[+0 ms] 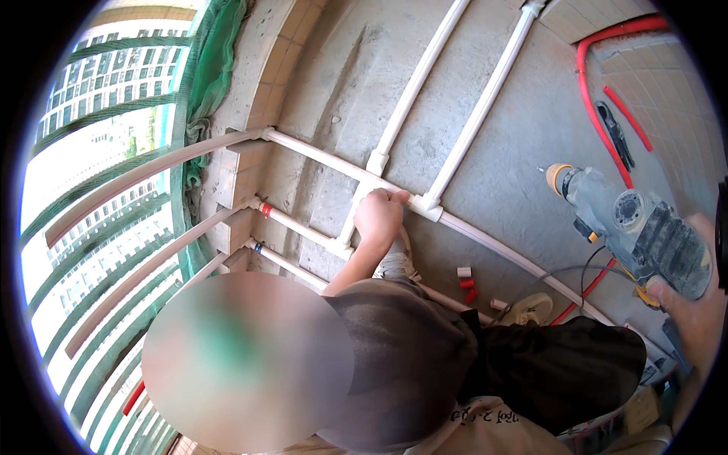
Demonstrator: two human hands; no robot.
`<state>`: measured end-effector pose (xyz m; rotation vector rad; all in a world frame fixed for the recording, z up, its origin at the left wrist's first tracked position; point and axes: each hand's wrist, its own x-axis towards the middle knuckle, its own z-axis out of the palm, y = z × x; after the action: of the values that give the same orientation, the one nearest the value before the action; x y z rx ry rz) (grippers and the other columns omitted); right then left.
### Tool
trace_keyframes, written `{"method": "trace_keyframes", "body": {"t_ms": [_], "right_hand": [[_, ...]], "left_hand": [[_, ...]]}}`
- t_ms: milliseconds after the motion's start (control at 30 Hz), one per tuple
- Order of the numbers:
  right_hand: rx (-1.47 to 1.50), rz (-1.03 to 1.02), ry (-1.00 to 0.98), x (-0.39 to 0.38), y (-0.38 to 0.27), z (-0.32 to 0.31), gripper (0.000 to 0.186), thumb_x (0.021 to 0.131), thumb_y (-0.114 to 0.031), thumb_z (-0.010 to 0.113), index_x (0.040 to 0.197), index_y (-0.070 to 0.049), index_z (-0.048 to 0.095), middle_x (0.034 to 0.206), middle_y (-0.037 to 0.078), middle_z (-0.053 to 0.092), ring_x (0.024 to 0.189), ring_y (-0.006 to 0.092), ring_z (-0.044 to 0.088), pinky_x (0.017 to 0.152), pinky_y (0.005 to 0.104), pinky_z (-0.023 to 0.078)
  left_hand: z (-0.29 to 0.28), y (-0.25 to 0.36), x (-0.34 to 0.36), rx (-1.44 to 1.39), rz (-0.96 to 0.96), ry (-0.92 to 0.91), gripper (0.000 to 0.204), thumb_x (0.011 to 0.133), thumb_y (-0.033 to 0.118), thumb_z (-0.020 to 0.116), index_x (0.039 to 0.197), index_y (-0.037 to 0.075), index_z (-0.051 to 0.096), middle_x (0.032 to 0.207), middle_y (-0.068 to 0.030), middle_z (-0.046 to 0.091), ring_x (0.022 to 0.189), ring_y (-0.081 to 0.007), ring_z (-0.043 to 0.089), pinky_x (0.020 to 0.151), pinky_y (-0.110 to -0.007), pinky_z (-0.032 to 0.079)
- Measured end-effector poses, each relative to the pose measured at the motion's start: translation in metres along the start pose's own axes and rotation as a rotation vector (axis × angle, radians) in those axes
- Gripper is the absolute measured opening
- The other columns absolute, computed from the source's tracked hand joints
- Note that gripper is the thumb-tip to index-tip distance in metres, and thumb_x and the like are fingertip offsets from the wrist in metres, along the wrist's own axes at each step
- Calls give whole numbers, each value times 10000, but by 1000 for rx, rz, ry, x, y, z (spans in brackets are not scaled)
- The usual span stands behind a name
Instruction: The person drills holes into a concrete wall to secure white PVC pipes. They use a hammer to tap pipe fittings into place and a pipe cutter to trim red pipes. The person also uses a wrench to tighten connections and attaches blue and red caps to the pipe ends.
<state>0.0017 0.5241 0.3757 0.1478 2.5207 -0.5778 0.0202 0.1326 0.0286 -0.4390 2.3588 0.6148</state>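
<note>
Fingers grip the drill, long axis slanted; bit points upper-left

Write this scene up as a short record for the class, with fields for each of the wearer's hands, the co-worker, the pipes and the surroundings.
Right hand: gripping a grey power drill
Left hand: not in view
Co-worker: one arm reaching to the white pipes
Other pipe: red tubing, upper right
Left side: green netting

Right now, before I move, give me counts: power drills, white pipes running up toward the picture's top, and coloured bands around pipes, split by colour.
Power drill: 1
White pipes toward the top: 2
Red band: 1
Blue band: 1
Total: 5
</note>
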Motion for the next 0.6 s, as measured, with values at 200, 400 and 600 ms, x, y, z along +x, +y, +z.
{"method": "trace_keyframes", "body": {"t_ms": [200, 400, 600], "right_hand": [[-16, 77, 128, -26, 19, 18, 670, 809, -286, 890, 1303, 0, 539, 949, 72, 645, 844, 173, 614, 810, 339, 518], [191, 275, 120, -22, 16, 16, 721, 765, -391, 890, 1255, 31, 570, 1034, 57, 635, 987, 150, 617, 907, 312, 494], [256, 226, -32, -9, 10, 6, 586, 777, -372, 878, 1127, -2, 588, 880, 20, 607, 770, 99, 596, 699, 268, 499]], "left_hand": [[-20, 6, -7, 214, 204, 370, 1123, 595, 522, 930, 1395, -105, 452, 1507, -310, 450, 1418, -474, 395, 1137, -517, 356], [-21, -20, 4, 176, 308, 440, 1414, 535, 585, 928, 1487, -229, 272, 1585, -432, 249, 1531, -531, 204, 1266, -574, 151], [-32, -7, 1, 234, 138, 305, 1411, 581, 590, 910, 1534, -199, 232, 1619, -419, 198, 1548, -504, 199, 1275, -564, 132]]}}
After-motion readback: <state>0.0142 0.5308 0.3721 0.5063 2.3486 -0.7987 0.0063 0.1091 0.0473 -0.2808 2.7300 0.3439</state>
